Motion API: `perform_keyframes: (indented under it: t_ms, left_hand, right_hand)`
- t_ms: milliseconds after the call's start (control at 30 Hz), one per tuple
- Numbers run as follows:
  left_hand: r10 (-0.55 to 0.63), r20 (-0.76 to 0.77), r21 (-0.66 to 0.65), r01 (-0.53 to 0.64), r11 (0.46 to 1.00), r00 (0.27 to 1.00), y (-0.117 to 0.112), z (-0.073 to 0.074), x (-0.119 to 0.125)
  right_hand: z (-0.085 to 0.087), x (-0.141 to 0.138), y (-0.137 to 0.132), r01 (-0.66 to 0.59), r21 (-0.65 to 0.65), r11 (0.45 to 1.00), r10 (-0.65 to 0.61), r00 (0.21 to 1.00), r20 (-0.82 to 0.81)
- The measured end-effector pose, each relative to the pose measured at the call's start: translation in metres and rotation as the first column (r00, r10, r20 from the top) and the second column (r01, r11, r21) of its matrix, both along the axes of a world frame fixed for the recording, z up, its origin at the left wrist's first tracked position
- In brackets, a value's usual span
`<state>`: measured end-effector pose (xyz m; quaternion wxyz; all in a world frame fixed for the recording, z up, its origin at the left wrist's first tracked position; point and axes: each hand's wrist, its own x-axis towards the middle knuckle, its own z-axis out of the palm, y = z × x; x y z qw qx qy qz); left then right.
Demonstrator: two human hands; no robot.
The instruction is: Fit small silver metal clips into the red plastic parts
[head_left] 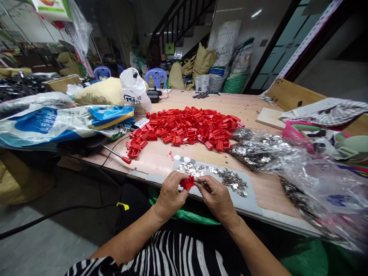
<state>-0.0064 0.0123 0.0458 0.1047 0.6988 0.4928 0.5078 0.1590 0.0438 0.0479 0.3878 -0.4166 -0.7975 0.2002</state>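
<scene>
My left hand (170,193) is closed on a small red plastic part (187,182), held just off the table's near edge. My right hand (217,197) meets it from the right, fingers pinched on a small metal piece at the part's side. Right behind the hands, small silver metal clips (230,179) lie scattered on a grey mat (253,199). Farther back, a big heap of the same red plastic parts (186,128) covers the middle of the wooden table (155,157).
Clear bags of metal clips (258,149) lie at the right, with a pink basket (296,134) behind them. Blue-and-white sacks (57,122) and a white plastic bag (134,92) crowd the left. A red-handled screwdriver (116,154) lies near the left edge.
</scene>
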Motion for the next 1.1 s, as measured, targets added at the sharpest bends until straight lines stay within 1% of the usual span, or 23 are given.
perform_keyframes:
  t_ms: [67, 167, 400, 500, 567, 667, 733, 800, 867, 967, 1100]
  left_hand:
    - [-0.016, 0.013, -0.016, 0.016, 1.000, 1.000, -0.001, 0.001, 0.001]
    - [-0.018, 0.040, -0.034, 0.020, 0.999, 0.999, -0.003, 0.001, 0.002]
    - [-0.028, 0.102, -0.082, 0.036, 0.996, 0.994, -0.006, -0.001, 0.004]
    - [0.000, 0.126, -0.079, 0.010, 0.997, 0.992, -0.007, -0.003, 0.005]
    - [0.024, 0.138, -0.075, -0.014, 0.997, 0.990, -0.007, -0.005, 0.006]
    - [0.026, 0.137, -0.084, -0.015, 0.996, 0.990, -0.007, -0.007, 0.006]
    - [0.020, 0.126, -0.092, -0.008, 0.996, 0.992, -0.007, -0.008, 0.005]
    - [0.013, 0.119, -0.091, -0.002, 0.996, 0.993, -0.007, -0.008, 0.005]
    - [0.003, 0.116, -0.086, 0.007, 0.996, 0.993, -0.007, -0.007, 0.006]
    - [-0.021, 0.111, -0.088, 0.031, 0.996, 0.994, -0.008, -0.006, 0.007]
    - [-0.072, 0.107, -0.092, 0.082, 0.992, 0.992, -0.010, -0.006, 0.008]
  right_hand:
    - [-0.001, 0.000, -0.001, -0.027, 0.002, 1.000, 0.027, 1.000, -0.001]
    - [-0.001, 0.002, -0.002, -0.055, -0.030, 0.998, 0.054, 0.999, -0.005]
    - [-0.002, 0.002, -0.004, -0.067, -0.044, 0.997, 0.064, 0.996, -0.054]
    - [0.000, 0.002, -0.005, -0.084, -0.133, 0.987, 0.072, 0.993, -0.096]
    - [0.002, 0.004, -0.005, -0.114, -0.223, 0.968, 0.084, 0.987, -0.138]
    - [0.003, 0.012, -0.003, -0.175, -0.351, 0.920, 0.114, 0.976, -0.187]
    - [0.001, 0.016, -0.001, -0.170, -0.416, 0.893, 0.087, 0.974, -0.210]
    - [-0.002, 0.019, 0.000, -0.130, -0.445, 0.886, 0.025, 0.972, -0.235]
    - [-0.006, 0.019, 0.002, -0.109, -0.450, 0.886, -0.006, 0.969, -0.247]
    - [-0.010, 0.017, 0.002, -0.123, -0.472, 0.873, 0.006, 0.970, -0.242]
    - [-0.011, 0.015, 0.003, -0.184, -0.542, 0.820, 0.018, 0.955, -0.297]
